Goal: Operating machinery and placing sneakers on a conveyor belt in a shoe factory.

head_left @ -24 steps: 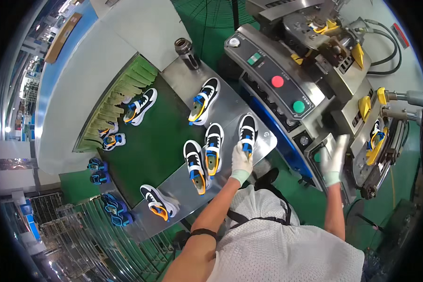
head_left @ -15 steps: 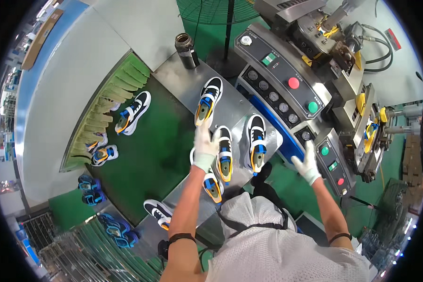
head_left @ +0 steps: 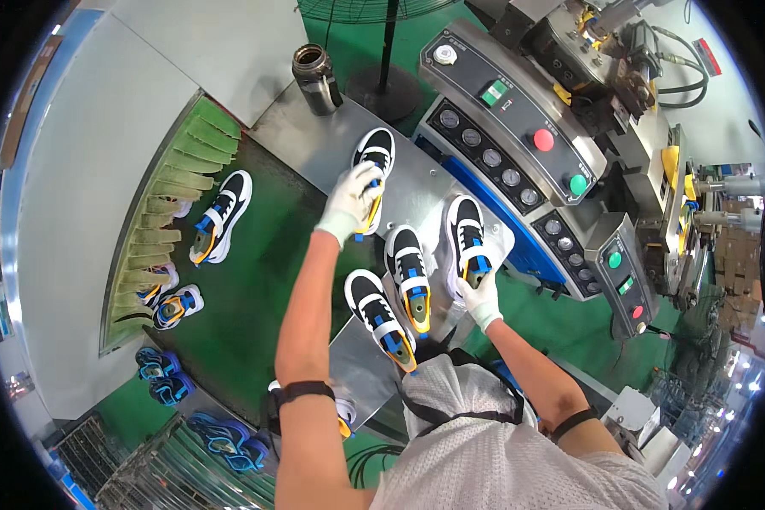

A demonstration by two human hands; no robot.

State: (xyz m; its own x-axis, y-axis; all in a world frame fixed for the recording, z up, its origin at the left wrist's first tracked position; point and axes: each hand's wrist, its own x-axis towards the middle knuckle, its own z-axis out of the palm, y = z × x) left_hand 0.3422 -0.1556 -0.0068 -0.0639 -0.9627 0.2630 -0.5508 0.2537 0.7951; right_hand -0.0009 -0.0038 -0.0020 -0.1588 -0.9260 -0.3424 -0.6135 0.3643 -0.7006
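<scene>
My gloved left hand [head_left: 351, 202] has its fingers closed at the opening of a black and white sneaker [head_left: 375, 149] with blue and orange trim, at the far side of the metal table. At the table's right side my gloved right hand [head_left: 483, 302] grips the heel of a second such sneaker [head_left: 465, 228]; its fingertips reach into the opening. Between my hands lie two more, a middle sneaker [head_left: 410, 270] and a nearer sneaker [head_left: 371, 299], toes pointing away from me. The far sneaker's collar is partly hidden by my left hand.
A green conveyor belt [head_left: 268, 255] carries a sneaker [head_left: 221, 217] past a strip curtain [head_left: 157, 221]. On the right stands a machine with a control panel [head_left: 518, 115]. An open metal flask [head_left: 317, 85] stands on the table's far corner. Blue sandals [head_left: 229, 442] lie lower left.
My right hand has come left from beside the machine panel onto the right sneaker's heel. My left hand has shifted from the far sneaker's heel up to its opening.
</scene>
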